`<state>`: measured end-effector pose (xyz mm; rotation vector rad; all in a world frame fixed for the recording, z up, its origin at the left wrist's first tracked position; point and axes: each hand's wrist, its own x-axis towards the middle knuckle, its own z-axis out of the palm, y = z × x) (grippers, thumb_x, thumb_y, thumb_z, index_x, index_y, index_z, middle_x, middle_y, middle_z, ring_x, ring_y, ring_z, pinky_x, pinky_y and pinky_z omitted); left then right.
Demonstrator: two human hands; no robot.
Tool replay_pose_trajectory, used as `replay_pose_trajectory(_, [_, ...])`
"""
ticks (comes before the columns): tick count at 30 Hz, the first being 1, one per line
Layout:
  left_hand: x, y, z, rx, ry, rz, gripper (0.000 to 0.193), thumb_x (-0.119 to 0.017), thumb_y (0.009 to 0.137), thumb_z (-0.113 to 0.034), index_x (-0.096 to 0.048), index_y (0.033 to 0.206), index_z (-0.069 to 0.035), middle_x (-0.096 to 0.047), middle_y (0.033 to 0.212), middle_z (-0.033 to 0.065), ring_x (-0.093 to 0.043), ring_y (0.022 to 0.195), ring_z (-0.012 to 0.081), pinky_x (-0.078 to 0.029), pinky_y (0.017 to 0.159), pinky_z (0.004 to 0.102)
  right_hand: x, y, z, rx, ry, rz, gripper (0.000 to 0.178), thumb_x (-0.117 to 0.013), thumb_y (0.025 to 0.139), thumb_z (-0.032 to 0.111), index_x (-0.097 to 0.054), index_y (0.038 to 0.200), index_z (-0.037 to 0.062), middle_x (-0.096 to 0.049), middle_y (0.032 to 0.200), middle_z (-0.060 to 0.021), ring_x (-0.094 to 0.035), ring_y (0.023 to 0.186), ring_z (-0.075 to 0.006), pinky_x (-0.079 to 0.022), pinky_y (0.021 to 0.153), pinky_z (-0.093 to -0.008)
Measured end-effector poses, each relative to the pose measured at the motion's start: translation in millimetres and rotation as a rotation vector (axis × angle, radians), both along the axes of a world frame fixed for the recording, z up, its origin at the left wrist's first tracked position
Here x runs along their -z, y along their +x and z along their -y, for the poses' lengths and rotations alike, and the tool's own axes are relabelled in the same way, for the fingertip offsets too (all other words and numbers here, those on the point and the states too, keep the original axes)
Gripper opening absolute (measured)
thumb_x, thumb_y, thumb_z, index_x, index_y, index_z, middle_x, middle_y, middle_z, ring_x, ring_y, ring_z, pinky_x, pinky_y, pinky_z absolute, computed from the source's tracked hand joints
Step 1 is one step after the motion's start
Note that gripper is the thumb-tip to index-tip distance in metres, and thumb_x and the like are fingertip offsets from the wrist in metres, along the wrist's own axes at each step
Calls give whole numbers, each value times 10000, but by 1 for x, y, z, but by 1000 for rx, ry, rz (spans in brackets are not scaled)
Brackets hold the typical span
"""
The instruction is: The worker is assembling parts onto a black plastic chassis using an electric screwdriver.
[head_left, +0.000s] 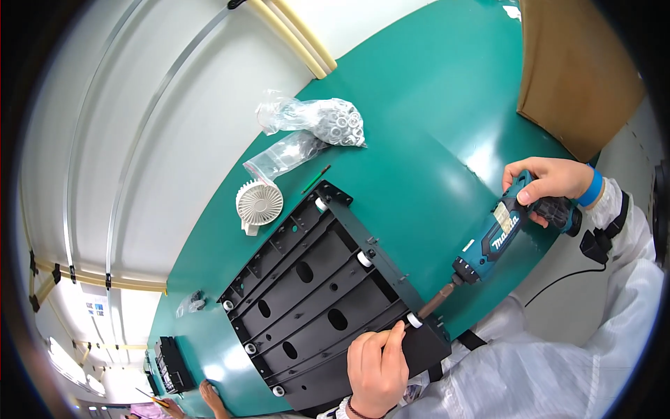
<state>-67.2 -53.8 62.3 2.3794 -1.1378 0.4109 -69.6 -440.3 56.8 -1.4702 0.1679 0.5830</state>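
My right hand (558,180) is wrapped round a teal and black cordless screwdriver (481,251). Its long bit (436,299) slants down to the near right corner of a black metal frame (317,279), beside a white roller (414,320). At that same corner the fingers of my left hand (377,370) are pinched together; whatever they hold is hidden. The frame lies on the green table with ribs and oval holes showing. More white rollers, such as one (364,259) on the right side and one (250,348) on the left, sit along its edges.
Beyond the frame lie a clear bag of round parts (338,122), a second plastic bag (286,155), a small white fan (259,203) and a green stick (316,179). Cardboard (579,77) stands far right. Another person's hand (211,397) rests near a black unit (173,364).
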Motion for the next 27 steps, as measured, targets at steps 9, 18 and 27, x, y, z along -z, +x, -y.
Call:
replay_pose_trajectory(9, [11,6,-11,-23,80,71,275,-745,759,-6,-717,1033,-16,-608,877,46,-584,778,213,-504,687,322,0,-2,-8,47,6,-39,301,-653,890,247,-512,1032,23,-639,791,-118,-617,541,-165,-516,475,-292])
replay_pose_trajectory(18, [-8,-2,-26,-108,-146,-337,457,-738,809,32,-608,1247,13,-621,1028,128,-633,840,258,-542,751,337,12,-10,-4,104,35,-19,332,-653,858,229,-494,1037,-2,-624,756,-126,-618,504,-195,-520,454,-309])
replay_pose_trajectory(27, [11,-6,-33,-227,-250,-190,283,-759,754,71,-696,1026,21,-626,887,105,-622,738,237,-526,645,314,24,-12,2,150,81,6,413,-693,841,270,-466,1043,-10,-643,740,-144,-637,488,-210,-554,426,-333])
